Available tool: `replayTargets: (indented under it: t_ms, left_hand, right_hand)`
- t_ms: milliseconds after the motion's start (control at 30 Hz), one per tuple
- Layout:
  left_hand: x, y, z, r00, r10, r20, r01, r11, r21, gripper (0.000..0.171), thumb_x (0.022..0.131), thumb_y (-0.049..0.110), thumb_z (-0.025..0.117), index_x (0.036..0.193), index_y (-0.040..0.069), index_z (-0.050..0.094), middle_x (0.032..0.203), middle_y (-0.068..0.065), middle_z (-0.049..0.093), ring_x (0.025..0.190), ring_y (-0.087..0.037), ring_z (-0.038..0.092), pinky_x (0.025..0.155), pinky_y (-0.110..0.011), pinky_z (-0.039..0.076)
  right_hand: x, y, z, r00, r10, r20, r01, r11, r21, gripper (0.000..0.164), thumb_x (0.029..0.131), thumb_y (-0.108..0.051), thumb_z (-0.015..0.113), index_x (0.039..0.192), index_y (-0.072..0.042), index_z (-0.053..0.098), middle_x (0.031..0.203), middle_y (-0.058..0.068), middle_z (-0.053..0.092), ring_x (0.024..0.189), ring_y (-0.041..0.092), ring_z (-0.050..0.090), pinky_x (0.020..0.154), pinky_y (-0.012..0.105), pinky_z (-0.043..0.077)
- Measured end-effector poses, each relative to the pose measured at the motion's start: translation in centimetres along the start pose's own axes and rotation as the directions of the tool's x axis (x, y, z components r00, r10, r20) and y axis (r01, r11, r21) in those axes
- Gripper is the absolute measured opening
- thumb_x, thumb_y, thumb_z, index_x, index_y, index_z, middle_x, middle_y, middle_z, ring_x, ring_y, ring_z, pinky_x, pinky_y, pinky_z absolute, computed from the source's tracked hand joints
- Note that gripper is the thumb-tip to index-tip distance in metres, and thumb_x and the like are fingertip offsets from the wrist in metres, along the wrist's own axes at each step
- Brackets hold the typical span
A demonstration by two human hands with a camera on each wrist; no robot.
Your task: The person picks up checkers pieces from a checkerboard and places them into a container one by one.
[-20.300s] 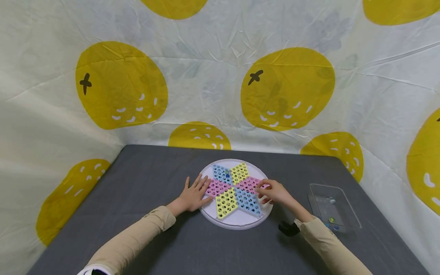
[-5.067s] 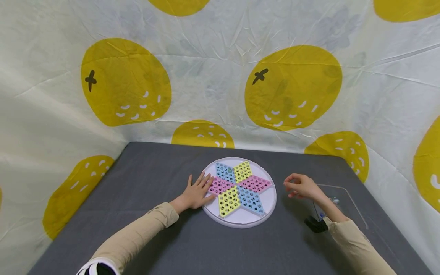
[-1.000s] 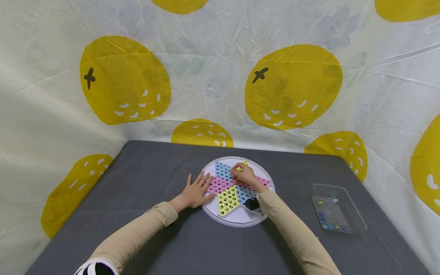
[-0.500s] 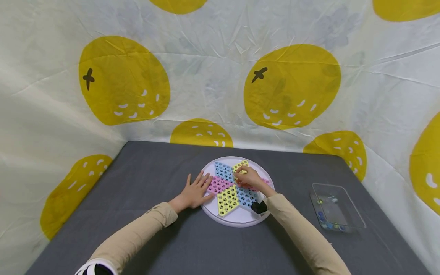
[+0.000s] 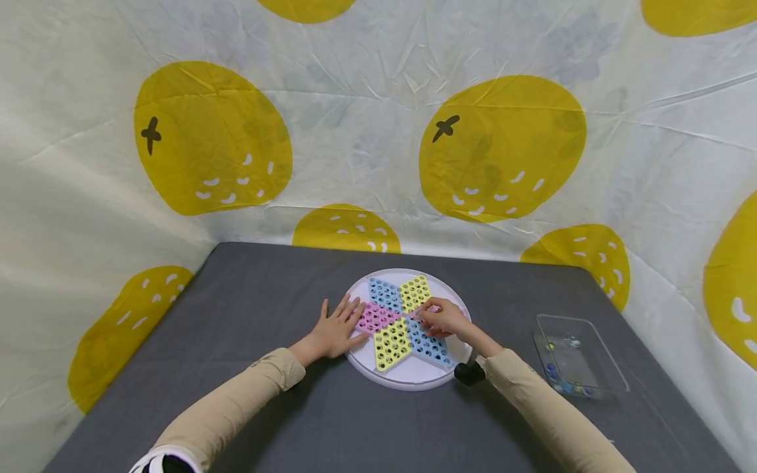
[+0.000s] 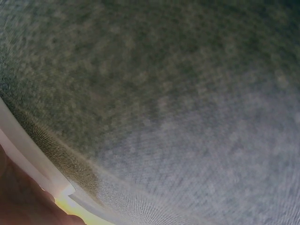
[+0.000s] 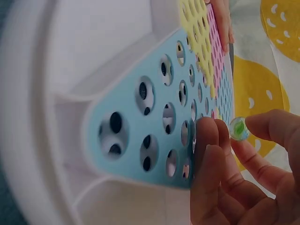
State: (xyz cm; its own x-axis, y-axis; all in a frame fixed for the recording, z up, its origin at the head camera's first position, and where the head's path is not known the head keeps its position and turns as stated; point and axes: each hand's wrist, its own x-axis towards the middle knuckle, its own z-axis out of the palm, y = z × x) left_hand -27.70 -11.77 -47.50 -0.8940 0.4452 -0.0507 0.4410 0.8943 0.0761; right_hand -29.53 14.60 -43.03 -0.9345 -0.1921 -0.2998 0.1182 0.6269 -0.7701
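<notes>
A round white Chinese checkers board [image 5: 408, 380] lies on the dark tabletop, its star of pink, yellow and blue points full of holes. My left hand [image 5: 331, 332] rests with spread fingers on the board's left rim and pink point. Over the right pink point, my right hand [image 5: 446, 318] pinches a clear glass marble [image 7: 239, 128] with a green swirl between thumb and fingertip. The right wrist view shows the marble held above the board beside the blue point [image 7: 126, 122]. In the left wrist view only part of the left hand and the white rim [image 6: 33, 154] show, blurred.
To the right stands a clear plastic box [image 5: 582, 358] with several marbles, blue ones [image 5: 552, 372] among them. A dark grey cloth [image 5: 284, 289] covers the table. Behind it hangs a white curtain with yellow fruit prints [image 5: 503, 148].
Two marbles once sat on the far blue point, later one; now that point shows none. Over the last second my right hand has moved rightward and nearer with a marble. The left hand stays.
</notes>
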Motion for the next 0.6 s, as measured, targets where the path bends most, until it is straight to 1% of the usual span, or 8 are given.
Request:
replayTargets:
  t_ms: [67, 267, 367, 433, 600]
  left_hand:
    - [0.0, 0.0, 0.0, 1.0, 0.0, 0.005, 0.0, 1.0, -0.003, 0.071, 0.089, 0.058, 0.03, 0.145, 0.019, 0.012, 0.152, -0.001, 0.011, 0.14, -0.024, -0.001, 0.103, -0.062, 0.003]
    - [-0.1, 0.0, -0.1, 1.0, 0.0, 0.005, 0.0, 1.0, 0.001, 0.071, 0.089, 0.058, 0.03, 0.145, 0.018, 0.013, 0.152, -0.001, 0.012, 0.14, -0.024, -0.001, 0.103, -0.062, 0.003]
    - [-0.1, 0.0, -0.2, 1.0, 0.004, -0.004, -0.004, 1.0, -0.003, 0.07, 0.089, 0.057, 0.03, 0.145, 0.017, 0.014, 0.151, -0.002, 0.013, 0.14, -0.025, 0.0, 0.103, -0.062, 0.004]
    - [-0.1, 0.1, -0.3, 1.0, 0.01, -0.013, -0.01, 1.0, -0.01, 0.07, 0.089, 0.056, 0.032, 0.144, 0.017, 0.016, 0.151, -0.004, 0.015, 0.14, -0.026, 0.002, 0.102, -0.063, 0.005]
    - [-0.1, 0.1, -0.3, 1.0, 0.013, -0.017, -0.013, 1.0, 0.011, 0.07, 0.089, 0.057, 0.031, 0.144, 0.016, 0.015, 0.151, -0.004, 0.015, 0.14, -0.026, 0.004, 0.103, -0.062, 0.007]
  right_hand:
    - [-0.4, 0.1, -0.2, 1.0, 0.008, -0.002, -0.008, 1.0, 0.0, 0.018, 0.086, -0.023, 0.056, 0.096, -0.009, 0.054, 0.075, 0.007, 0.064, 0.053, 0.011, 0.057, 0.049, 0.025, 0.048]
    - [-1.7, 0.5, -1.0, 1.0, -0.028, 0.011, 0.028, 0.999, -0.021, 0.018, 0.087, -0.023, 0.056, 0.095, -0.007, 0.053, 0.078, 0.011, 0.065, 0.057, 0.015, 0.061, 0.051, 0.029, 0.049]
    - [-2.3, 0.8, -1.3, 0.999, -0.033, -0.01, 0.032, 0.999, -0.032, 0.018, 0.086, -0.023, 0.057, 0.094, -0.007, 0.055, 0.077, 0.01, 0.067, 0.057, 0.014, 0.061, 0.051, 0.03, 0.049]
    - [-2.7, 1.1, -1.5, 0.999, -0.037, -0.017, 0.036, 0.999, -0.039, 0.019, 0.086, -0.024, 0.056, 0.095, -0.006, 0.055, 0.076, 0.009, 0.067, 0.057, 0.014, 0.062, 0.052, 0.03, 0.049]
    - [-3.7, 1.8, -2.4, 0.999, -0.039, -0.012, 0.039, 0.999, -0.039, 0.021, 0.086, -0.023, 0.056, 0.098, -0.005, 0.055, 0.077, 0.01, 0.067, 0.059, 0.015, 0.063, 0.054, 0.033, 0.05]
